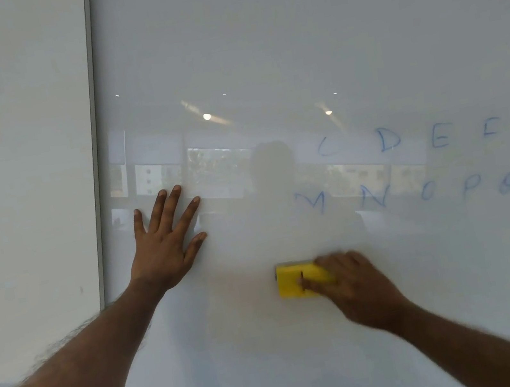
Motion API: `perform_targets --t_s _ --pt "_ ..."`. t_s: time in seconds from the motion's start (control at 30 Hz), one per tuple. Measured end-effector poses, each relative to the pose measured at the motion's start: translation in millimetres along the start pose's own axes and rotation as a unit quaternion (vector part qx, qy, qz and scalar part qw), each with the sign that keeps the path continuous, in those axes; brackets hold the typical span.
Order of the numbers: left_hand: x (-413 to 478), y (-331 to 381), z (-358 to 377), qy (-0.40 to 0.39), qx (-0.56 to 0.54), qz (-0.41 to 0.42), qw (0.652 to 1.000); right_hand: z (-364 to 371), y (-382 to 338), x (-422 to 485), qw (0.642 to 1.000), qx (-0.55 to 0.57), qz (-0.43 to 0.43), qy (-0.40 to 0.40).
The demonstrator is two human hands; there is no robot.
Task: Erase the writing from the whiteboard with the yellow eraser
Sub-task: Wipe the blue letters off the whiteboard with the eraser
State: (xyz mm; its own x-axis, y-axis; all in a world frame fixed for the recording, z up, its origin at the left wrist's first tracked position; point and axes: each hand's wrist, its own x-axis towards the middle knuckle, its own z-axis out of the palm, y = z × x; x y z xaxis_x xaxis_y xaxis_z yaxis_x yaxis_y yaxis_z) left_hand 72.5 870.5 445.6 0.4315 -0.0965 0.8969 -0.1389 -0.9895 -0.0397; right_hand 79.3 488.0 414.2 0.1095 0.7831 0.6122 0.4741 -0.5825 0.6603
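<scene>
The right hand (357, 291) wipes, its fingers (313, 285) clamped on the yellow eraser (292, 283). The left hand (164, 242) lies flat, fingers apart, on the whiteboard (288, 35). Next, I think, rub the blue letters (390, 140) up right.

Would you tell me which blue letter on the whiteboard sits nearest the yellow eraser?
The M, leftmost in the lower row, just above the yellow eraser.

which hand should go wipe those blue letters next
Right. The right hand already grips the yellow eraser against the whiteboard, just below and left of the blue letters. The left hand lies flat near the board's left edge, away from them.
</scene>
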Motion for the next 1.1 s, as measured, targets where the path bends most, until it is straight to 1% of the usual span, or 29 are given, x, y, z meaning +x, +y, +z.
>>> perform_targets --t_s 0.1,0.17,0.23,0.3,0.37,0.43,0.5,0.57,0.63,0.7,0.77,0.8,0.83,0.9,0.97,1.03,1.1 --pt "2.3 4.9 -2.0 0.009 0.004 -0.003 1.0 -25.2 35.5 31.3 0.992 -0.007 0.115 0.05" --pt "5.6 11.7 -1.6 0.021 -0.003 -0.007 1.0 -27.9 38.6 44.0 0.986 0.005 0.154 0.064" --pt "12.4 23.8 -1.9 0.03 -0.009 0.014 0.999 -20.1 24.1 41.9 0.986 0.022 0.15 0.071" --pt "24.1 42.4 -0.4 0.034 -0.01 0.057 0.998 -4.2 1.7 23.4 0.992 0.032 0.106 0.066" --pt "33.9 61.5 3.4 0.029 -0.003 0.083 0.996 12.1 -18.0 -0.8 0.997 0.029 0.053 0.039" --pt "38.5 73.7 11.7 0.028 0.004 0.077 0.997 17.6 -23.2 -16.2 0.999 0.017 0.031 0.01" --pt "36.6 75.5 18.6 0.036 0.006 0.064 0.997 9.8 -11.3 -12.7 1.0 0.01 0.02 0.005" --pt "34.3 73.1 22.5 0.045 0.005 0.064 0.997 -7.0 10.9 4.2 0.998 0.007 0.054 0.032" --pt "33.9 72.0 24.1 0.049 0.005 0.067 0.997 -25.9 35.8 26.7 0.99 -0.002 0.128 0.065" --pt "34.6 72.9 24.7 0.052 0.004 0.07 0.996 -38.0 50.7 45.2 0.979 -0.017 0.19 0.076" --pt "34.0 72.7 25.8 0.054 0.006 0.07 0.996 -39.0 47.9 54.6 0.972 -0.018 0.219 0.079" --pt "33.7 72.2 26.6 0.055 0.006 0.07 0.996 -36.4 40.6 53.8 0.974 -0.014 0.213 0.079" --pt "33.4 71.3 27.0 0.055 0.004 0.07 0.996 -31.3 31.3 49.6 0.979 -0.009 0.188 0.073" --pt "33.6 70.5 27.1 0.055 0.0 0.072 0.996 -19.0 13.8 32.5 0.992 -0.012 0.113 0.045" --pt "33.4 70.4 26.2 0.051 0.001 0.072 0.996 -15.4 10.2 18.6 0.997 -0.016 0.068 0.015" --pt "32.6 71.8 24.7 0.049 0.001 0.067 0.997 -22.5 24.5 22.1 0.997 -0.027 0.071 0.023" --pt "31.6 73.3 23.7 0.047 -0.001 0.064 0.997 -36.1 45.8 40.9 0.99 -0.039 0.121 0.054"
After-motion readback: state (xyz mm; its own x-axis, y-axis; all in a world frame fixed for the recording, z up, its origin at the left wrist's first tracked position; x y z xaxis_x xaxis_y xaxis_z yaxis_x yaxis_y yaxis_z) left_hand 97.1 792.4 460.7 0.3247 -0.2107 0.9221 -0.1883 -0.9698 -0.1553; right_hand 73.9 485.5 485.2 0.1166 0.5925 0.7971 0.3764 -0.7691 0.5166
